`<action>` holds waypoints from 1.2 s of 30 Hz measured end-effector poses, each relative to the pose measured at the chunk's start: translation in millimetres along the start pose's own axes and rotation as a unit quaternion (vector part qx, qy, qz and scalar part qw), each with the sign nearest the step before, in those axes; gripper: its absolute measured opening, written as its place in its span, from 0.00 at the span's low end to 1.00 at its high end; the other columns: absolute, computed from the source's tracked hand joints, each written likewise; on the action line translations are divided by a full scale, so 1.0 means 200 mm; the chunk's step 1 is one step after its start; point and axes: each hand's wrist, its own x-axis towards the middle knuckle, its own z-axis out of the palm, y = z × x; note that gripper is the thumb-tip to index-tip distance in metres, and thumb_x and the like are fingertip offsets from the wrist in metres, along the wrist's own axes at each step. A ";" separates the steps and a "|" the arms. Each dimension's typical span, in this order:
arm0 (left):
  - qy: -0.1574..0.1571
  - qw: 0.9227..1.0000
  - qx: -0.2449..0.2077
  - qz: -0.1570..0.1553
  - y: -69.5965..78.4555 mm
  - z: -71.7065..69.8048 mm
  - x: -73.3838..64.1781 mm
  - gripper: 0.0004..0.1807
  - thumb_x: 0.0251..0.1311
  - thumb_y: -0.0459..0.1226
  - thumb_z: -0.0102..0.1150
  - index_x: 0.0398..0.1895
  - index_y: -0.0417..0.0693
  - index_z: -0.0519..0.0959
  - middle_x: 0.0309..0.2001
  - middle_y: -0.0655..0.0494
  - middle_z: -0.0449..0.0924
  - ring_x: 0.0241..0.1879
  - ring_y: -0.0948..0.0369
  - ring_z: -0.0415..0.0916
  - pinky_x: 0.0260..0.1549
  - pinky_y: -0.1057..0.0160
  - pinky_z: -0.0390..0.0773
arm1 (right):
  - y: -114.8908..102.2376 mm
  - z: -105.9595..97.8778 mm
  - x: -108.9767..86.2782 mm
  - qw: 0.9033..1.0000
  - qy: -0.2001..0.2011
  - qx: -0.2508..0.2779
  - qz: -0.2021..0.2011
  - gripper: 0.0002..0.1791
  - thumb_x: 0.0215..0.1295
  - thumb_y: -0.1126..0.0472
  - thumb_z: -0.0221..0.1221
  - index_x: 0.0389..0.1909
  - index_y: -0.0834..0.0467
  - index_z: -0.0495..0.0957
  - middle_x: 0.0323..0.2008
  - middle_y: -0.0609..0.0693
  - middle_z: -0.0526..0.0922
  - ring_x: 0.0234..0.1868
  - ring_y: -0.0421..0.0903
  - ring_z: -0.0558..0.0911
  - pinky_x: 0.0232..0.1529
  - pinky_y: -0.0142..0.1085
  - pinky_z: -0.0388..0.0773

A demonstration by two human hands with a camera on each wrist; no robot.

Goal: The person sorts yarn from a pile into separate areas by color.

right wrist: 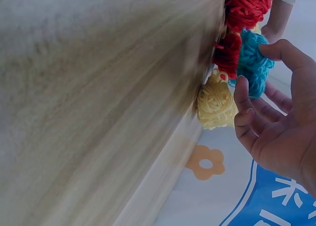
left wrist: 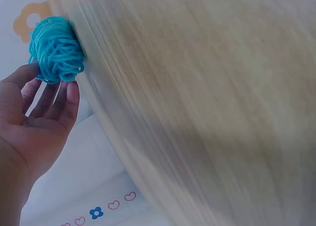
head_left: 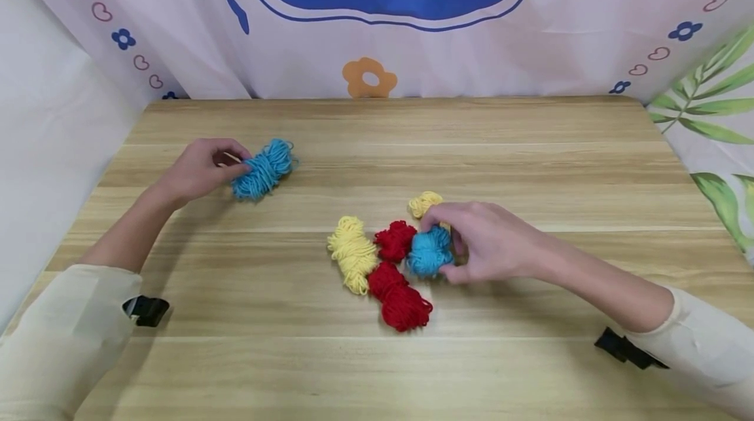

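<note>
At the table's left side my left hand (head_left: 206,169) pinches a bundle of blue yarn (head_left: 263,171) by its near-left end. In the left wrist view the thumb and fingertips meet the lower end of this blue bundle (left wrist: 57,51). My right hand (head_left: 491,241) holds a smaller blue yarn bundle (head_left: 429,252) between thumb and fingers. Beside it lie a small red yarn bundle (head_left: 395,240), a larger red one (head_left: 400,298) and a yellow one (head_left: 352,255). Another yellow bundle (head_left: 424,203) is partly hidden behind the right hand.
The bundles lie on a wood-grain table (head_left: 247,342). Along its back edge hangs a pale printed cloth (head_left: 471,64) with a blue sign and an orange flower. Leaf-patterned cloth (head_left: 715,103) hangs at the right. Both sleeves carry black straps.
</note>
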 end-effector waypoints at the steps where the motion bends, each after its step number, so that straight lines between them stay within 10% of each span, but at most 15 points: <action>1: 0.001 1.000 0.002 0.000 0.00 0.00 0.00 0.09 0.70 0.31 0.63 0.48 0.33 0.83 0.49 0.39 0.83 0.37 0.75 0.76 0.34 0.75 0.78 | 0.00 0.00 0.00 1.000 0.003 0.000 -0.002 0.30 0.48 0.61 0.80 0.53 0.53 0.79 0.35 0.41 0.80 0.28 0.42 0.79 0.29 0.33 0.79; 36: 0.013 1.000 -0.020 0.015 0.06 -0.03 -0.05 0.11 0.71 0.31 0.62 0.51 0.32 0.82 0.50 0.37 0.83 0.40 0.75 0.78 0.36 0.75 0.79 | 0.03 -0.07 0.09 0.998 0.060 -0.012 -0.018 0.29 0.50 0.61 0.77 0.54 0.57 0.79 0.40 0.44 0.84 0.30 0.39 0.81 0.30 0.35 0.78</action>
